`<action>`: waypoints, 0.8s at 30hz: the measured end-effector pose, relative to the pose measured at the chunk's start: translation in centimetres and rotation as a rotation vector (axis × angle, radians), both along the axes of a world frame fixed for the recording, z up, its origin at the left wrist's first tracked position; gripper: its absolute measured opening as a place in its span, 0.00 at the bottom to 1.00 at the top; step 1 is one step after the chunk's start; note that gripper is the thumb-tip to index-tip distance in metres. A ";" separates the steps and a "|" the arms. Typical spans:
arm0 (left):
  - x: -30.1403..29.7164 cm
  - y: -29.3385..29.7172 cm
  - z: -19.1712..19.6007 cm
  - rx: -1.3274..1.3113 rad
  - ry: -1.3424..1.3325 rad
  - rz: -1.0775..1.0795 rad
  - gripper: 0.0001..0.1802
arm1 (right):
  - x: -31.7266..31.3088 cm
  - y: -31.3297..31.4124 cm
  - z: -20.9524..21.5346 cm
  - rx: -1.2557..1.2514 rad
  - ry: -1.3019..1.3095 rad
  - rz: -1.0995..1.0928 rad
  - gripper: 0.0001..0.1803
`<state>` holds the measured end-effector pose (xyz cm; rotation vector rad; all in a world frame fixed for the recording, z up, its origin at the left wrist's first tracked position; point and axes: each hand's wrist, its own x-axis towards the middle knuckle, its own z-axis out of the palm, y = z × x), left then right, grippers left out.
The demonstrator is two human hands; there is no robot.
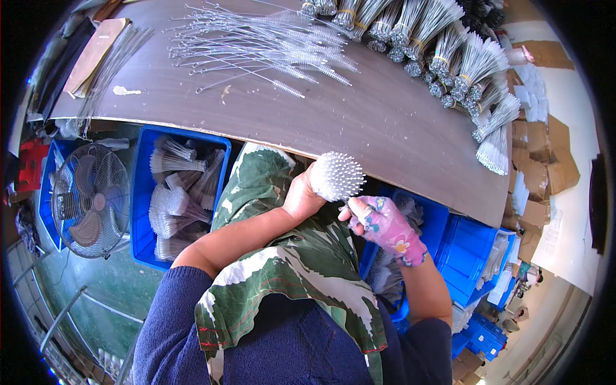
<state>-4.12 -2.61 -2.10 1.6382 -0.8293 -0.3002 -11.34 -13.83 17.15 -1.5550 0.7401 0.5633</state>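
My left hand is wrapped round a bundle of wire straw brushes, their white bristle tips facing up in a round cluster just off the table's front edge. Close by on the right is my right hand, in a pink flowered glove with bare fingertips. Its fingers are bent together beside the lower side of the bundle; whatever they pinch is too small to make out. On the table beyond lies a loose spread of straw brushes with looped wire ends.
Tied brush bundles line the table's far right edge. A blue bin of brush bundles stands at my left, beside a fan. More blue bins are at my right. Cardboard with wires lies far left.
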 end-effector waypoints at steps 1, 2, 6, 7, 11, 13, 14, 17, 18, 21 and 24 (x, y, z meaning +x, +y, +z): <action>0.0 0.1 0.2 0.014 0.047 -0.014 0.26 | -0.1 0.2 -0.3 0.036 -0.004 -0.054 0.19; 0.1 0.1 0.2 0.013 0.045 -0.015 0.26 | -0.1 0.6 -0.5 0.032 -0.039 -0.070 0.20; 0.1 0.1 0.0 0.058 0.031 -0.013 0.25 | 0.0 1.7 -0.7 0.059 -0.074 -0.176 0.20; 0.1 0.2 0.3 0.073 0.031 -0.005 0.24 | -0.2 2.0 -0.9 0.059 -0.076 -0.175 0.20; 0.2 0.5 1.6 0.014 0.277 -0.044 0.24 | -0.6 3.2 -2.0 0.072 -0.181 -0.317 0.19; 0.4 0.5 1.9 0.039 0.235 -0.063 0.24 | -0.6 3.4 -2.0 0.096 -0.186 -0.336 0.19; 0.4 0.5 1.7 0.040 0.235 -0.061 0.24 | -0.7 3.4 -1.9 0.097 -0.186 -0.335 0.19; 0.2 0.4 0.6 0.024 0.164 -0.053 0.25 | -1.0 2.9 -1.2 0.138 -0.110 -0.300 0.19; 0.2 0.3 0.3 0.021 0.084 -0.037 0.25 | -0.8 2.7 -0.7 0.107 -0.091 -0.275 0.19; 0.2 0.0 -0.5 0.018 -0.012 -0.014 0.26 | -1.1 2.0 -0.6 0.082 -0.078 -0.207 0.18; 0.2 0.1 -0.2 0.014 -0.002 -0.015 0.27 | -1.1 1.1 -0.6 -0.174 -0.112 0.015 0.18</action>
